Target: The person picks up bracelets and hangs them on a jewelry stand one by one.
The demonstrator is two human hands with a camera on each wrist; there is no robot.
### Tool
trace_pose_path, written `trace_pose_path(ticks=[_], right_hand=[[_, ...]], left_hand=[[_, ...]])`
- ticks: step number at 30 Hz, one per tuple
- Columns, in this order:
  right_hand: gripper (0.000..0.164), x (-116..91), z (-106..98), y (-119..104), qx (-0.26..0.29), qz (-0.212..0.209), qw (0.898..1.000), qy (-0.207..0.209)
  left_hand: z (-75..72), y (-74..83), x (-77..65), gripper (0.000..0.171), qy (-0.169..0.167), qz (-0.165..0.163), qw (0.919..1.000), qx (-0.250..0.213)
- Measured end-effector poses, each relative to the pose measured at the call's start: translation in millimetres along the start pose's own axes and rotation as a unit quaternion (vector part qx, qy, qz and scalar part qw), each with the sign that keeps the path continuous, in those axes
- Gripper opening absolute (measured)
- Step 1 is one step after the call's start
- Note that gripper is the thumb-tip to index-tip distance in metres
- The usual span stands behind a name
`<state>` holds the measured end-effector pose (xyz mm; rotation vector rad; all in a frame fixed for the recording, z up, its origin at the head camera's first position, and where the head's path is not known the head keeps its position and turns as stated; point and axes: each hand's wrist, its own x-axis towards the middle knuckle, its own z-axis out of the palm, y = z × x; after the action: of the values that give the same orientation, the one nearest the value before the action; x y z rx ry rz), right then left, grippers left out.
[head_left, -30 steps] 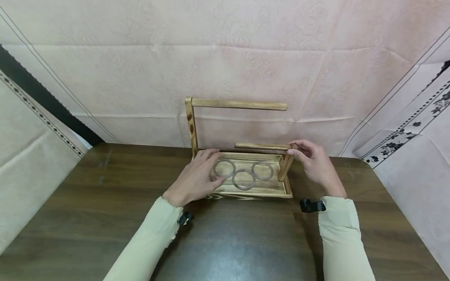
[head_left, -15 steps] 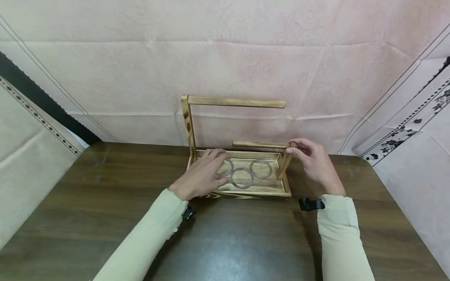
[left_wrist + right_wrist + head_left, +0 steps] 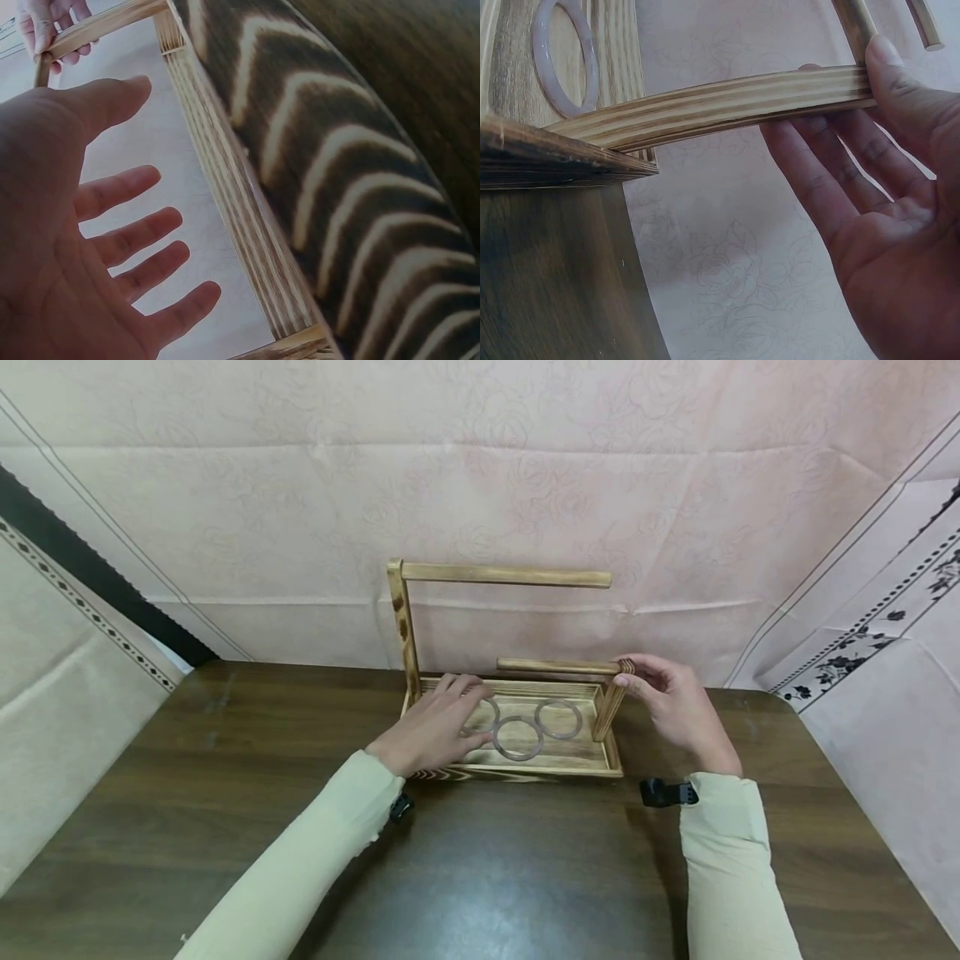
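Note:
A wooden bangle stand (image 3: pixel 540 772) has a shallow tray, a tall post with a bar at its left and a shorter post (image 3: pixel 609 713) with a bar (image 3: pixel 558 667) at its right. Three pale bangles lie flat in the tray: a front one (image 3: pixel 517 758), a right one (image 3: pixel 558 737) and a left one (image 3: pixel 494 714), which is partly hidden. My left hand (image 3: pixel 435 727) is over the tray's left end, fingers spread and nothing held; contact with the left bangle is unclear. With thumb and fingers, my right hand (image 3: pixel 885 165) grips the top of the shorter post (image 3: pixel 727 105).
The stand rests near the far edge of a brown wooden table (image 3: pixel 480 868). Behind it hangs a pale patterned cloth (image 3: pixel 510 510). The tall post's bar (image 3: pixel 510 575) runs above the tray, its right end free.
My left hand has shifted slightly right over the tray and now covers more of the left bangle. The right hand keeps its grip on the shorter post.

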<state>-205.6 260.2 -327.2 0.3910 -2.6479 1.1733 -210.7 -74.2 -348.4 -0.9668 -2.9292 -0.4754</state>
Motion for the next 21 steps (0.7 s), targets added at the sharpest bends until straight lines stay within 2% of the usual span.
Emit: trace_pose_path(ticks=[6, 14, 21], right_hand=[[0.033, 2.7, -0.2, 3.1, -0.003, 0.004, 1.000, -0.003], [0.032, 2.3, 0.4, 4.1, 0.015, 0.003, 1.000, 0.002], [0.032, 1.1, 1.5, 5.2, 0.020, 0.000, 1.000, 0.000]], left_hand=[[0.4, 0.5, 7.8, 0.056, -0.004, 0.007, 0.9999, 0.006], [1.6, 6.0, 16.9, 0.056, -0.036, 0.004, 0.9991, 0.021], [4.1, 12.2, 24.1, 0.057, -0.039, 0.008, 0.9986, 0.035]])
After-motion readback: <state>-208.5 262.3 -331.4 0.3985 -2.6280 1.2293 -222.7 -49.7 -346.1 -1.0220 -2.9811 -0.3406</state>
